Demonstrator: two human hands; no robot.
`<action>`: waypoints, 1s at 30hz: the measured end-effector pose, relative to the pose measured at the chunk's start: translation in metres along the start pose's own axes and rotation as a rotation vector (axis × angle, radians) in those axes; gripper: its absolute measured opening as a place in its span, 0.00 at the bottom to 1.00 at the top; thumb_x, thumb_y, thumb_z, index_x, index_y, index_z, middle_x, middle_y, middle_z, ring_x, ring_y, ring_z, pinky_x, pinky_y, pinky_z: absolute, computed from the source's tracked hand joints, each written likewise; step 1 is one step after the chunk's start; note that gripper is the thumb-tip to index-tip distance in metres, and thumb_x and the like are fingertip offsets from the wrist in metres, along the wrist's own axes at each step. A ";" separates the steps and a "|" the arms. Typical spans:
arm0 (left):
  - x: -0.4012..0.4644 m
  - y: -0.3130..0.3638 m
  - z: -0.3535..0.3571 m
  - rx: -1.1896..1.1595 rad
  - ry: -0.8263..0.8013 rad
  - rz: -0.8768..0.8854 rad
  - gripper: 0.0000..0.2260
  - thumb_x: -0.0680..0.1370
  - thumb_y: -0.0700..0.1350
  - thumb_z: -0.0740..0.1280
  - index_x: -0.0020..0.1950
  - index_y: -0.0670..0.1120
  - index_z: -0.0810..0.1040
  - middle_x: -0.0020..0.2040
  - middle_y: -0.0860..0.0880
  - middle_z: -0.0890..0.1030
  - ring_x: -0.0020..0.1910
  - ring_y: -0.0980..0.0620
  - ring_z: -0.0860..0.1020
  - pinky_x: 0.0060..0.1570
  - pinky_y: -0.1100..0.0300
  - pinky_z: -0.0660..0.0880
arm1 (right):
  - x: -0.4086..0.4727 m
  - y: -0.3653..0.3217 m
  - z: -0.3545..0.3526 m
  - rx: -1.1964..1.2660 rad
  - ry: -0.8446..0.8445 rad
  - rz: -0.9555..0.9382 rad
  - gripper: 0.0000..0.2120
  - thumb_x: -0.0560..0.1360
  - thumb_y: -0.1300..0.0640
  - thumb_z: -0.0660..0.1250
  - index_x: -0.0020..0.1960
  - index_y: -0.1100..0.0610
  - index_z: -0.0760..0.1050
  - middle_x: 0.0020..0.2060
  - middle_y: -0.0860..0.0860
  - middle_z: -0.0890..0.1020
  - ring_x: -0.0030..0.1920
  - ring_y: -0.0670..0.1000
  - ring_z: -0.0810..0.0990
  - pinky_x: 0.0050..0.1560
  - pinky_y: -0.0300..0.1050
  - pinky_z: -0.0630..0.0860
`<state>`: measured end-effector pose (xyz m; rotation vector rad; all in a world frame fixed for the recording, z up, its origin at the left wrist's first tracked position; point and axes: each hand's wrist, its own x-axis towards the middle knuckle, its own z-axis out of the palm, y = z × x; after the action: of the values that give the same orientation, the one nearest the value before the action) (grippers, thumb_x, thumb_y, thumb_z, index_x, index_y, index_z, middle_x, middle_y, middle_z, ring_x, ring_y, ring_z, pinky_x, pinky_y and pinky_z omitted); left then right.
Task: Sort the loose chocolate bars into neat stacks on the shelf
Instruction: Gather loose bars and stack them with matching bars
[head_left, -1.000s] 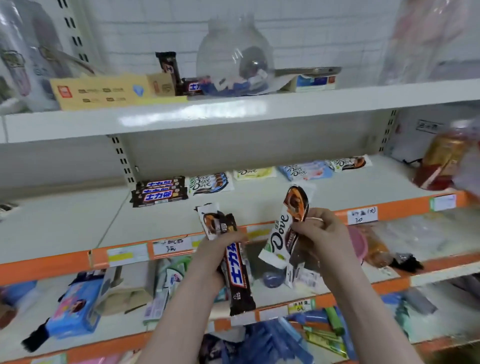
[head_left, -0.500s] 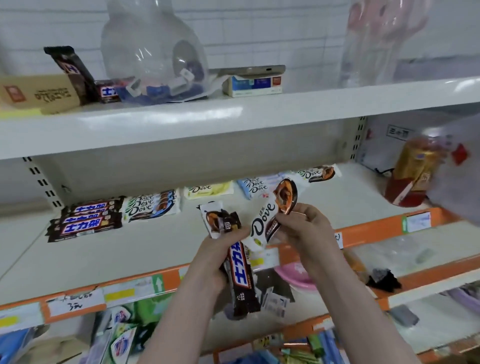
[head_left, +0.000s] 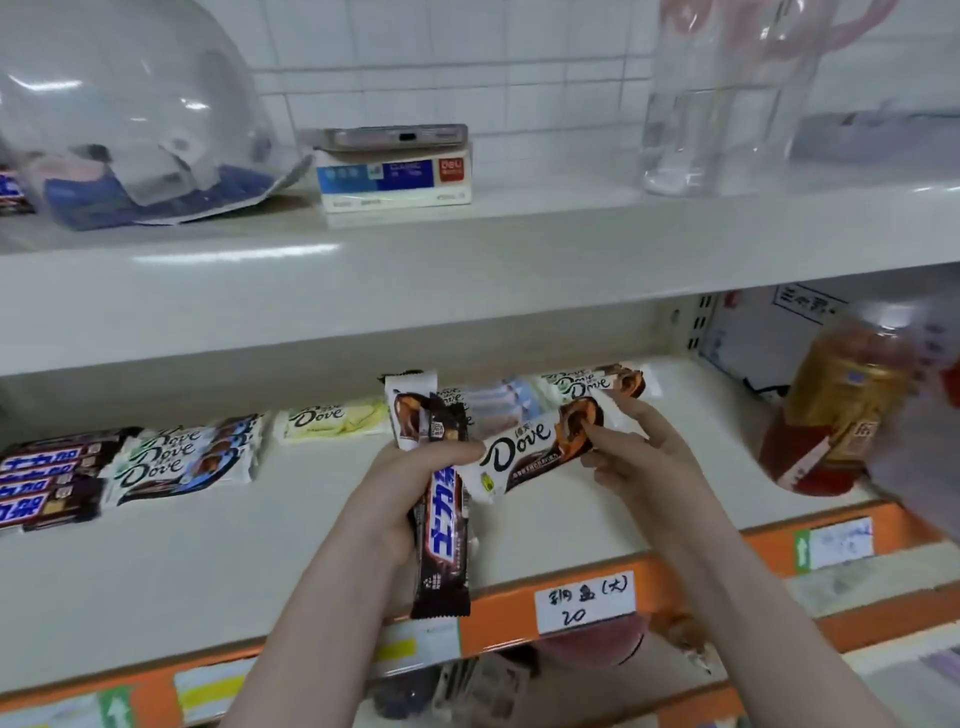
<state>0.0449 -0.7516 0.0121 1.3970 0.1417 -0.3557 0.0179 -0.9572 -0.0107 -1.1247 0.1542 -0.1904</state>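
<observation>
change since a second ago: my view is closer to the shelf (head_left: 260, 561), and the white dove bar (head_left: 524, 452) in my right hand (head_left: 644, 467) has tipped from upright to nearly level, out over the shelf.
item, right hand: fingers pinched on the bar's brown end; the bar is held above the shelf, not yet set down.
item, left hand (head_left: 395, 499): closed around a dark bar with blue lettering (head_left: 441, 535) and a second white-wrapped bar (head_left: 410, 410) behind it, both upright.
stock on shelf: dark bar stack (head_left: 47, 478) far left; white-and-blue dove stack (head_left: 182, 457) beside it; pale yellow dove bar (head_left: 332, 418); light blue bars (head_left: 498, 402); brown-and-white dove stack (head_left: 597, 382) at the back right.
step in hand, as i judge it: placing one dove bar on its matching pile.
next move calls for: carrying it to the brown-and-white stack just behind, squaring the edges, then releasing.
</observation>
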 end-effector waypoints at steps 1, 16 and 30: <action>0.002 -0.003 0.007 -0.002 0.009 -0.006 0.08 0.66 0.37 0.73 0.44 0.41 0.79 0.27 0.44 0.79 0.22 0.48 0.76 0.29 0.57 0.76 | 0.005 -0.005 -0.008 -0.033 -0.028 0.021 0.17 0.69 0.66 0.69 0.53 0.49 0.77 0.31 0.54 0.82 0.27 0.49 0.78 0.28 0.37 0.74; 0.019 -0.020 0.087 -0.116 0.092 -0.155 0.05 0.68 0.39 0.71 0.41 0.40 0.79 0.29 0.45 0.81 0.22 0.50 0.77 0.25 0.61 0.76 | 0.050 -0.046 -0.088 -0.776 -0.320 -0.137 0.14 0.62 0.52 0.74 0.45 0.38 0.79 0.50 0.36 0.78 0.44 0.33 0.77 0.41 0.31 0.72; 0.039 -0.022 0.079 -0.260 0.062 -0.184 0.03 0.71 0.39 0.70 0.42 0.41 0.78 0.30 0.45 0.81 0.23 0.49 0.78 0.26 0.57 0.78 | 0.073 -0.034 -0.080 -1.760 -0.414 -0.810 0.19 0.68 0.44 0.69 0.56 0.49 0.75 0.49 0.44 0.79 0.52 0.49 0.71 0.49 0.40 0.56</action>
<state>0.0657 -0.8378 -0.0068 1.1402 0.3568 -0.4305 0.0687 -1.0578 -0.0159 -2.9161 -0.6762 -0.5762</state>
